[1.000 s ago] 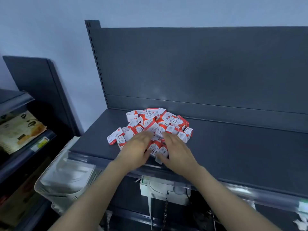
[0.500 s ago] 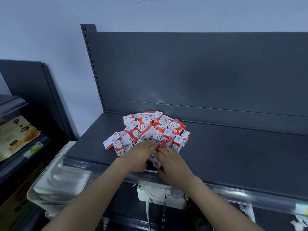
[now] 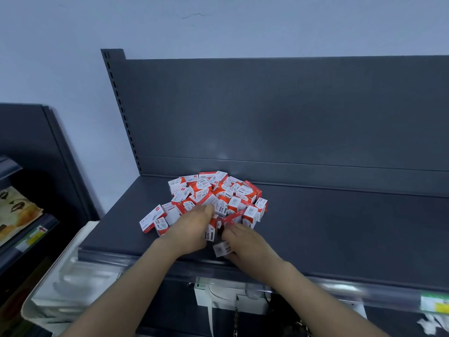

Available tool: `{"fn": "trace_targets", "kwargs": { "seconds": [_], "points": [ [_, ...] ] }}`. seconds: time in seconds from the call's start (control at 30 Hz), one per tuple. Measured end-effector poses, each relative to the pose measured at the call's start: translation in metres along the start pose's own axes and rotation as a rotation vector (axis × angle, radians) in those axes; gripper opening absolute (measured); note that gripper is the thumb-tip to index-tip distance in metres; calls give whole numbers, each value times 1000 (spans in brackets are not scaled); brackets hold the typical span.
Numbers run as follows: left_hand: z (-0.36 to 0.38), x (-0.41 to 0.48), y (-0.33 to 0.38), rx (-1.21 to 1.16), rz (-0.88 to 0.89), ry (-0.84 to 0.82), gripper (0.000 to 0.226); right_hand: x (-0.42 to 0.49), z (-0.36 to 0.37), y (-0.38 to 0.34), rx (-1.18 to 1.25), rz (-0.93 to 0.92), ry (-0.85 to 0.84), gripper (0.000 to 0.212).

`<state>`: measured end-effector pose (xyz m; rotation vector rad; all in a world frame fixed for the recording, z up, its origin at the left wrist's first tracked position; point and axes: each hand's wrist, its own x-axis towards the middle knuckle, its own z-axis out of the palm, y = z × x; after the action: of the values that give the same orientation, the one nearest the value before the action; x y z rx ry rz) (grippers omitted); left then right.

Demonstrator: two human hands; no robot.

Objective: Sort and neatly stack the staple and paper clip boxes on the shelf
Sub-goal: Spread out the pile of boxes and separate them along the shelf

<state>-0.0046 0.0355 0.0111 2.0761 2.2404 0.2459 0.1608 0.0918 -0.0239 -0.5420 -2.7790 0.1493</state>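
Observation:
A loose pile of small red-and-white boxes (image 3: 218, 193) lies on the dark grey shelf (image 3: 340, 234), left of its middle. Some read "PAPER CLIPS"; a wider staple box (image 3: 150, 218) lies at the pile's left edge. My left hand (image 3: 192, 228) rests on the near side of the pile, fingers curled against an upright paper clip box (image 3: 211, 231). My right hand (image 3: 245, 244) is just right of it, fingers closed around another paper clip box (image 3: 222, 249) near the shelf's front edge.
The shelf's clear price rail (image 3: 145, 259) runs along the front edge. A translucent plastic bin (image 3: 60, 283) stands below left. A second dark rack with printed packs (image 3: 17, 215) is at far left. White items (image 3: 228, 297) sit under the shelf.
Both hands have drawn back toward the shelf's front edge, pulling a couple of paper clip boxes out of the pile. The camera has tilted and moved closer.

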Motion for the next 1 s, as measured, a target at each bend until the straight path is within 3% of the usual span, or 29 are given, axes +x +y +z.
{"fn": "trace_targets", "kwargs": {
  "seconds": [0.17,0.33,0.67,1.0],
  "points": [
    [-11,3,-10,-105,-86,32,72,5,-16,-6,416,256,120,23],
    [-25,12,-17,-237,-114,114,39,14,-35,5,571,465,221,33],
    [-44,61,76,-514,-40,349,27,-32,-85,70,341,634,348,25],
    [10,124,261,-671,17,286,19,-175,-147,192,248,784,327,22]
  ]
}}
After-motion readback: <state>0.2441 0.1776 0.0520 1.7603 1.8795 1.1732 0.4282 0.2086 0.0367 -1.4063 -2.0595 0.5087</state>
